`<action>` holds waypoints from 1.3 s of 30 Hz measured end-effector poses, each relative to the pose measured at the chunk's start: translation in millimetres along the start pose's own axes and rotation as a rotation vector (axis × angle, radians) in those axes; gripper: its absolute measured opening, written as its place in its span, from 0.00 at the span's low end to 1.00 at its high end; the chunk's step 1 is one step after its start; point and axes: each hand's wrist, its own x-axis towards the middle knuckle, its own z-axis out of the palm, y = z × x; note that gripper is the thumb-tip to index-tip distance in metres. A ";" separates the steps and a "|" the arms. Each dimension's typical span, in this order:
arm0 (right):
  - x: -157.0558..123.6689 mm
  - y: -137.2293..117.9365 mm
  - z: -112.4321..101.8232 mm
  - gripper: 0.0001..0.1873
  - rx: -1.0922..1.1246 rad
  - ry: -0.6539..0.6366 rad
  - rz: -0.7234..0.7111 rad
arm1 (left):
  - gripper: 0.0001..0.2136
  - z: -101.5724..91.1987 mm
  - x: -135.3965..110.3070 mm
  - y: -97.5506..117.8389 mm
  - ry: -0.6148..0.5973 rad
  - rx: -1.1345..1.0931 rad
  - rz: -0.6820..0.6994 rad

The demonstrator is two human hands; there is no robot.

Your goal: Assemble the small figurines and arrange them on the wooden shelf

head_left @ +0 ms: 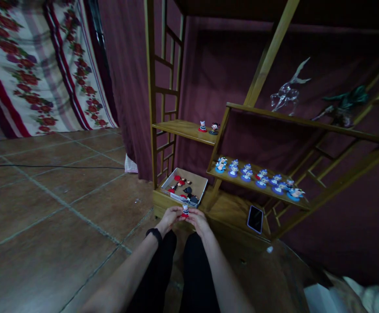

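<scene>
Between my two hands, in front of the box, is a small white figurine (185, 210) with a red base. My left hand (170, 217) grips it from the left, a dark band on the wrist. From the other side the fingers of my right hand (198, 218) close on the same figurine. Just beyond lies a shallow cardboard box (201, 188) with several red and black figurines (179, 184) lying in it. On the upper left shelf (182, 128) stand a white figurine on a red base (202, 126) and a dark-haired figurine (214, 128).
Several blue and white figurines (246, 174) stand in rows on the middle shelf. A phone (255, 218) lies on the bottom board. Higher up are a clear glass animal figure (285, 98) and a green statue (346, 104). A cable (52, 166) crosses the tiled floor (45, 226).
</scene>
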 end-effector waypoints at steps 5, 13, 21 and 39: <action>-0.9 -1.8 3.3 0.19 -0.006 -0.031 0.017 | 0.04 -1.7 -0.8 0.6 0.021 -0.003 -0.010; -4.9 -2.5 10.3 0.19 -0.019 -0.019 -0.006 | 0.03 -2.1 -8.2 4.3 -0.002 -0.079 0.015; -5.0 -0.4 11.6 0.18 -0.123 0.053 -0.018 | 0.10 2.3 -11.2 3.4 0.010 -0.019 0.025; 9.3 15.7 9.1 0.15 -0.024 0.056 -0.069 | 0.15 -15.0 9.2 -0.7 -0.069 0.147 0.033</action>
